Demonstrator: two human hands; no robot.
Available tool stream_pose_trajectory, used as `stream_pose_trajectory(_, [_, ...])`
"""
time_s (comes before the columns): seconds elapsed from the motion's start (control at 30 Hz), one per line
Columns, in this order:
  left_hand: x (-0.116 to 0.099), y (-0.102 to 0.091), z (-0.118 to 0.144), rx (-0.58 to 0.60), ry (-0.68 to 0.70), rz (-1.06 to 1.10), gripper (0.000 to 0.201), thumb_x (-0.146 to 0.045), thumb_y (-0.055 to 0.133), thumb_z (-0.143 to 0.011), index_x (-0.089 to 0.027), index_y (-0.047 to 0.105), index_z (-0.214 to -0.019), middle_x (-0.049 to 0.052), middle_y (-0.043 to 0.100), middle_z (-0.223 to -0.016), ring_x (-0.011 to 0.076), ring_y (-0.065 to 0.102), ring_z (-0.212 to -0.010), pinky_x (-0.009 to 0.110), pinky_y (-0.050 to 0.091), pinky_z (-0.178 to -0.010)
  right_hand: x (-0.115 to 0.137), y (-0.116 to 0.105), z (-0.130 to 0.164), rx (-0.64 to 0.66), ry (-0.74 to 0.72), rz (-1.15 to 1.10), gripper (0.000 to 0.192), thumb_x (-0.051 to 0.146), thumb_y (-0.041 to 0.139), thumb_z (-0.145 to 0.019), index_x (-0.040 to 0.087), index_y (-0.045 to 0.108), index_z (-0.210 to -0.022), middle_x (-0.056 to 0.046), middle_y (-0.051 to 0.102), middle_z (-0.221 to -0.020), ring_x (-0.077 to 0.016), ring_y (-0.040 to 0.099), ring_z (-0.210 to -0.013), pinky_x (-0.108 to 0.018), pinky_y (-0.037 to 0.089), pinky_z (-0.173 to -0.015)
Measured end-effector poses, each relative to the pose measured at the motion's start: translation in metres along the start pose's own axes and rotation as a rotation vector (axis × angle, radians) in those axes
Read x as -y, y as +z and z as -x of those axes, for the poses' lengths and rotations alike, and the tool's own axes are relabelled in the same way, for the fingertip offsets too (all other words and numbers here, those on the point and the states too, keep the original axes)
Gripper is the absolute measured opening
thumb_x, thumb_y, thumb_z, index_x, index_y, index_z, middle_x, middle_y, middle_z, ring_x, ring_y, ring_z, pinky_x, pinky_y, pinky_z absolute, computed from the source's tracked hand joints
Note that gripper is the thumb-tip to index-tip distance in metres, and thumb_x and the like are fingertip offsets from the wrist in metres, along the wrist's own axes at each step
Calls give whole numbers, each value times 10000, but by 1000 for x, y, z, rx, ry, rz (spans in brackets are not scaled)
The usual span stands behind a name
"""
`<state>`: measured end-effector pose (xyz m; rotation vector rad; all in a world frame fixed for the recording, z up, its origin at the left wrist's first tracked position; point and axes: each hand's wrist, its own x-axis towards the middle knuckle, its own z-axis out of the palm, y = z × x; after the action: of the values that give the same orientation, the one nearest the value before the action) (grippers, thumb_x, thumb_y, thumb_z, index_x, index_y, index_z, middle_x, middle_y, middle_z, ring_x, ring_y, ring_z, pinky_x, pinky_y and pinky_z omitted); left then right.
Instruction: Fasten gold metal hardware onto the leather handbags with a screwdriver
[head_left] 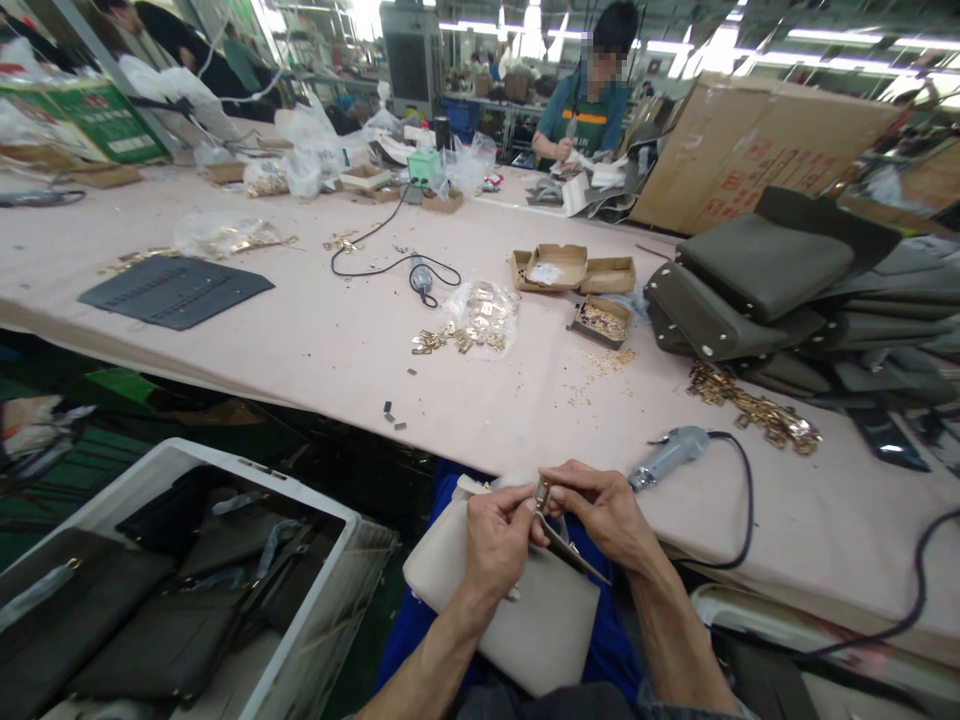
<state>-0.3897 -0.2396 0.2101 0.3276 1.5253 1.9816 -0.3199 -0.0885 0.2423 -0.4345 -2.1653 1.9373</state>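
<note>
Both hands work over the beige bag (pixel 517 610), which rests on the lap just below the surface (pixel 315 340) edge. The left hand (pixel 496 535) and right hand (pixel 600 510) pinch a small metal clasp (pixel 541 493) above the bag. The fitting is tiny and could likely slip from the fingertips and drop beside the bag to the floor.

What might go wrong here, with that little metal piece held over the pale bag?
The small clasp, pinched between the left hand and right hand, might slip and fall to the floor, being off the table. The bag only rests on the lap and may slide. The tool lies near the table's edge.
</note>
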Motion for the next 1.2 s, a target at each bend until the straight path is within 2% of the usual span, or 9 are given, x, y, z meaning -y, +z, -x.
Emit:
stream_pose_trajectory(0.23, [-3,-2,-1,19,-28,49,324,-270,681,-860,-75,795,-1092,29,658,-558,109,546,-434,237,566,-509,0,-10,-2,113,-38,37,278,344,699,-948,244,772,-1197,-35,658,-854,-159,626,-754,-277,526,-678])
stream_pose_trajectory(0.5, [-9,-1,-1,20,2,9,321,-246,655,-857,-79,799,-1091,40,678,-599,101,539,-434,234,565,-491,0,-7,-6,104,-57,41,282,368,699,-956,208,779,-1173,-30,637,-814,-151,627,-708,-263,513,-640])
stream_pose_trajectory(0.6, [-7,-1,-1,19,-7,17,311,-243,660,-859,-83,802,-1085,37,675,-598,99,533,-431,232,563,-484,-3,-9,-6,153,-63,36,303,345,690,-964,213,749,-1229,-31,652,-851,-149,622,-717,-273,509,-674])
stream_pose_trajectory(0.97, [-4,-1,-3,11,-18,13,304,-250,667,-872,-78,798,-1086,44,679,-618,102,540,-436,233,560,-476,-10,-17,-11,259,87,-146,295,328,761,-909,161,715,-1147,-53,717,-860,-155,638,-702,-273,518,-680])
stream_pose_trajectory(1.1, [-3,2,3,-2,37,-63,302,-285,649,-913,-95,785,-1105,35,672,-635,112,563,-470,231,558,-499,-12,-19,-15,246,91,-183,305,312,780,-893,153,725,-1148,-55,720,-856,-153,645,-694,-268,521,-671])
stream_pose_trajectory(1.2, [-2,9,10,-12,170,-197,288,-291,636,-940,-127,761,-1141,67,715,-780,137,631,-557,225,552,-513,-13,-21,-15,242,108,-239,305,306,796,-876,147,735,-1130,-53,713,-851,-151,643,-684,-268,526,-664])
